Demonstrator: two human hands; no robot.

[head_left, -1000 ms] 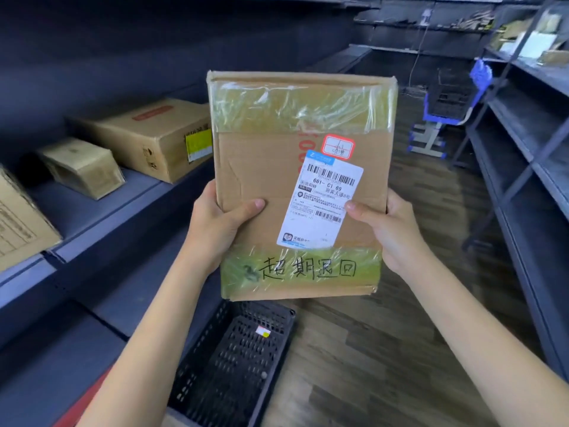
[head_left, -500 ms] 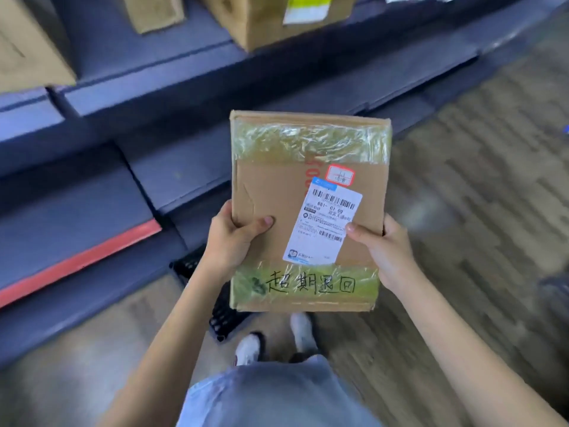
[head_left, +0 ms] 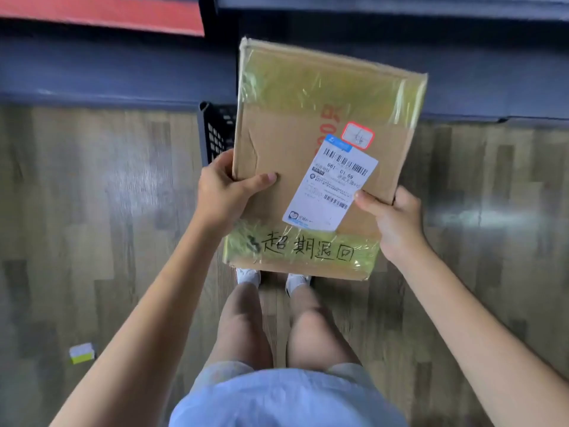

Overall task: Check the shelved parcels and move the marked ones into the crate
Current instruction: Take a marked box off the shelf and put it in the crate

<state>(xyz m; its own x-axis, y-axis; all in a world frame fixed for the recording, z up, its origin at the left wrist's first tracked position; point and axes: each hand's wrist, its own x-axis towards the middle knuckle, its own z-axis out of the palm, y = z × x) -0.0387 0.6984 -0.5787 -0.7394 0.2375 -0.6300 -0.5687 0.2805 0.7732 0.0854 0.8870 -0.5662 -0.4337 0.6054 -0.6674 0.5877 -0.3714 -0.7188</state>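
A flat cardboard parcel with yellowish tape, a white shipping label, a small red-edged sticker and black handwriting across its near end is held in front of me above the floor. My left hand grips its left edge, thumb on the face. My right hand grips the right edge, thumb on the label's corner. Only a corner of the black perforated crate shows to the left of the parcel, on the floor by the shelf base; the parcel hides the rest.
The dark blue bottom shelf runs along the top, with a red strip above it. Wood-look floor lies below. A small white and yellow box sits on the floor at lower left. My legs and white shoes stand under the parcel.
My view has tilted steeply down from the shelves to the floor. The parcel stays in both hands and now hangs low over the crate and my feet.
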